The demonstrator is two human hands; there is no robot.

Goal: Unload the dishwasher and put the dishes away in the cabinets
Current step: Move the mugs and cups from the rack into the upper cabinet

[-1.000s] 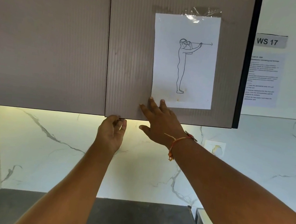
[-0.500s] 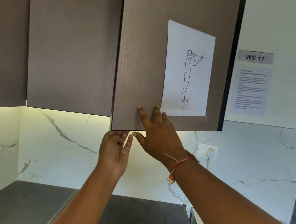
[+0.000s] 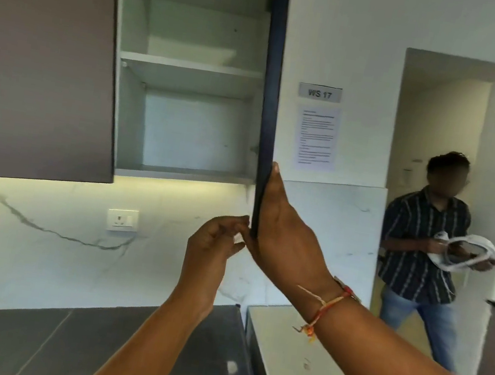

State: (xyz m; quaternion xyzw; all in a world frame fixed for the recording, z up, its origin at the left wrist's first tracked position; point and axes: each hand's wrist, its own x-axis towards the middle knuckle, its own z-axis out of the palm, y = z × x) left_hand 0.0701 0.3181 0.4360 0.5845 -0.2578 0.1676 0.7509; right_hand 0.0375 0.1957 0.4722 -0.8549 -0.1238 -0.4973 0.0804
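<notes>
The upper cabinet stands open, and I see its door edge-on as a dark vertical strip. My right hand lies flat against the door's outer face, fingers pointing straight up. My left hand is at the door's bottom corner, its curled fingertips pinching the lower edge. Inside, the pale cabinet has a middle shelf and a bottom board. No dishes or dishwasher are in view.
A closed brown cabinet door hangs to the left. The dark countertop runs below, with a white ledge to its right. A wall socket sits on the marble backsplash. A person holding white items stands in the doorway at right.
The cabinet door has swung from almost shut to fully open, showing the shelves. Both hands followed its lower edge. My view turned right, bringing the doorway and the person into sight.
</notes>
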